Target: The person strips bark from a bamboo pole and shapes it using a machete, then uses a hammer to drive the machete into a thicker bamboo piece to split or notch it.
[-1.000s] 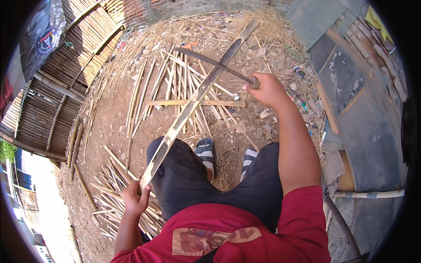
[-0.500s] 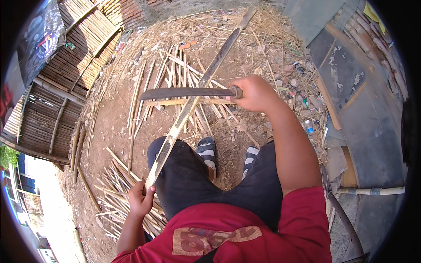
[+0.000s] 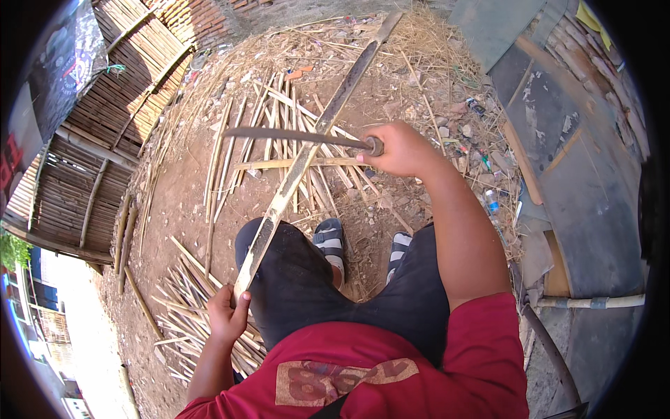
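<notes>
My left hand is closed around the near end of a long split bamboo strip. The strip slants away over my left knee to the upper right, its hollow inner face up, with dark patches along it. In my right hand, fingers wrapped round the handle, is a machete. Its dark blade points left and crosses the strip about midway, seen nearly edge-on. Whether the blade touches the strip I cannot tell. Beyond my feet, a shorter bamboo piece lies across other strips, below the blade in view.
Cut bamboo strips are heaped by my left side, and more strips lie on the dirt ahead. A woven bamboo wall stands left. Dark boards lean at the right, near a plastic bottle. Dry straw covers the far ground.
The machete blade has turned from showing its broad side to nearly edge-on, and its tip has risen slightly in view. Both hands and the bamboo strip have hardly moved.
</notes>
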Motion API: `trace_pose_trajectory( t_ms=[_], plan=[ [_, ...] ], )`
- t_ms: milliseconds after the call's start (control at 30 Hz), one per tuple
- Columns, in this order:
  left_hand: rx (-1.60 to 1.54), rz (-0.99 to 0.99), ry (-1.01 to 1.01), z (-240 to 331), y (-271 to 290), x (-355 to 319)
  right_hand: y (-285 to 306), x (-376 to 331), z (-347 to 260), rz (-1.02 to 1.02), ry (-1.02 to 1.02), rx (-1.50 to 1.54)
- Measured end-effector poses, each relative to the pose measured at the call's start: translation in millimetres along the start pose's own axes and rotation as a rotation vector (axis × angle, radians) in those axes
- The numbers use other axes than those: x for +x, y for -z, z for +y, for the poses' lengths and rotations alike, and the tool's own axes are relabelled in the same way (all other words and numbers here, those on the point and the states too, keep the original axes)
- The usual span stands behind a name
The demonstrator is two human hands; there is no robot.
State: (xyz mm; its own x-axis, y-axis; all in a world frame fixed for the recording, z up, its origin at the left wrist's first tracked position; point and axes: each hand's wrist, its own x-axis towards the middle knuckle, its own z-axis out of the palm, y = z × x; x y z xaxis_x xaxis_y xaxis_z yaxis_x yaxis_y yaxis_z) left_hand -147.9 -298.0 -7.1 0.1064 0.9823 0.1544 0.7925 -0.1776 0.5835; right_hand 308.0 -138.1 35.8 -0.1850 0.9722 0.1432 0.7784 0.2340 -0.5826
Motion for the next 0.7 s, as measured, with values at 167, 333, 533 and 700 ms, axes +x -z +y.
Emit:
trace_pose_trajectory(
  t_ms=[167,333,533,700],
  plan=[
    [0.015,-0.014,0.053,1.0,-0.7,-0.8,6.8,-2.7,31.8,0.237,-0.146,0.105],
    [-0.049,-0.047,0.084,-3.5,-9.0,2.3,-8.2,-5.9,-12.0,0.058,0.166,-0.159],
    [-0.316,-0.182,0.114,-7.9,-3.6,0.5,-5.6,1.3,9.4,0.346,0.132,-0.103],
    [-0.513,-0.282,0.224,-17.3,-5.2,-5.9,-9.6,0.4,12.2,0.445,0.066,-0.074]
  ],
)
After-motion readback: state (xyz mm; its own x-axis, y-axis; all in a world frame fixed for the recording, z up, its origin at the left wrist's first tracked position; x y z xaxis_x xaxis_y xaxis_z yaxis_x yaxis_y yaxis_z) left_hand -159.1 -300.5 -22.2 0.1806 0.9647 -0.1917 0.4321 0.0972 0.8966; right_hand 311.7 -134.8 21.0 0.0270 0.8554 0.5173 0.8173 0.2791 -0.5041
